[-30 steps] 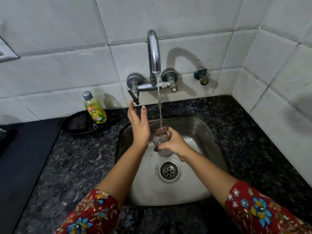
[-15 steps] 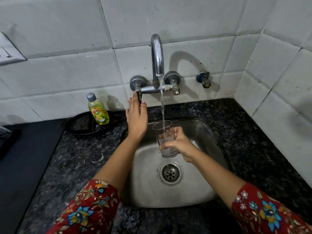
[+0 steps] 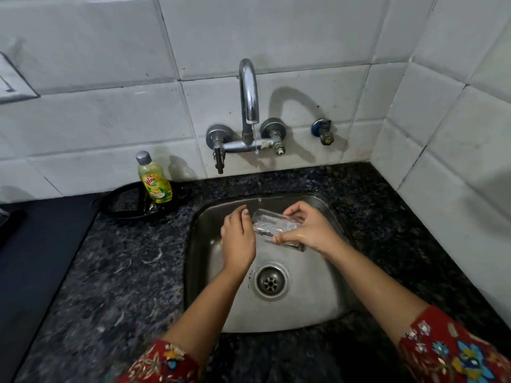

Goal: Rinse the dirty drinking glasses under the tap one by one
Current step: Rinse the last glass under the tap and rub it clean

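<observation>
The glass [image 3: 272, 226] is clear and plain, and wet glints blur its outline. It lies tipped on its side above the back half of the sink [image 3: 304, 313], with one end toward the left and the other in the palm on the right. The right hand [image 3: 311, 232] grips it, fingers curled over the top and thumb pressed along the underside. The left hand [image 3: 238, 240] sits at the glass's left end with bent fingers touching it; I cannot tell whether they pinch the rim or only rest against it. A thin stream of water [image 3: 259, 186] falls from the tap [image 3: 249, 92] and lands at the glass's upper left edge, just beside the left fingertips. The drain [image 3: 270, 280] lies below and nearer the person, uncovered between the two forearms. The sink walls stand near both hands, the back wall just beyond the glass. Dark speckled counter [image 3: 124, 272] rings the sink. On its left a soap bottle [image 3: 154, 179] stands upright in a black tray [image 3: 121, 205], well apart from the hands. White wall tiles [image 3: 448, 189] close in at the right corner, with a small valve [image 3: 322, 131] right of the tap.
</observation>
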`<state>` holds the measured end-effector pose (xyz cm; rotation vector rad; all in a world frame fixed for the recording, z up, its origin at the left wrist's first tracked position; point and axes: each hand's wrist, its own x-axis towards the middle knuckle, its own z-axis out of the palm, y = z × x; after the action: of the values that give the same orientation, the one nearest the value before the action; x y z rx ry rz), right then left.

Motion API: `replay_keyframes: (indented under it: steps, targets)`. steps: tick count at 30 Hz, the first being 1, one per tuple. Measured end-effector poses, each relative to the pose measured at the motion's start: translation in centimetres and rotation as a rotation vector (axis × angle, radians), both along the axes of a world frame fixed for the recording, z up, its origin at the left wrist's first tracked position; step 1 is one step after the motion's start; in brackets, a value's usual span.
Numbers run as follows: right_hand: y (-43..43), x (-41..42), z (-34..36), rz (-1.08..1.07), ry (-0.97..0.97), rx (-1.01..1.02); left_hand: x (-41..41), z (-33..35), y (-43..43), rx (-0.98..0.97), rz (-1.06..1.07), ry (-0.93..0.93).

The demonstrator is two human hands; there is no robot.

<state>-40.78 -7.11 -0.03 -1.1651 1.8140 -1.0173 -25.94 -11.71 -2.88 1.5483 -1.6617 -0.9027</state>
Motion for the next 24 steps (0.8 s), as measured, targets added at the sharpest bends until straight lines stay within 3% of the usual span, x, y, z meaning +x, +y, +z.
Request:
replay_keyframes:
  steps: [6, 13, 24]
  targets:
    - [0.1, -0.1, 3.3, 0.112, 0.334, -0.048, -0.5, -0.9, 0.9, -0.015, 0.075, 0.042]
    - [-0.6, 0.0, 5.9, 0.331, 0.806, -0.023, -0.1, -1.3, 1.6, 0.011, 0.054, -0.101]
    - [-0.2, 0.1, 5.6, 0.414, 1.018, 0.005, 1.2, -1.4, 2.4, -0.127, 0.008, -0.258]
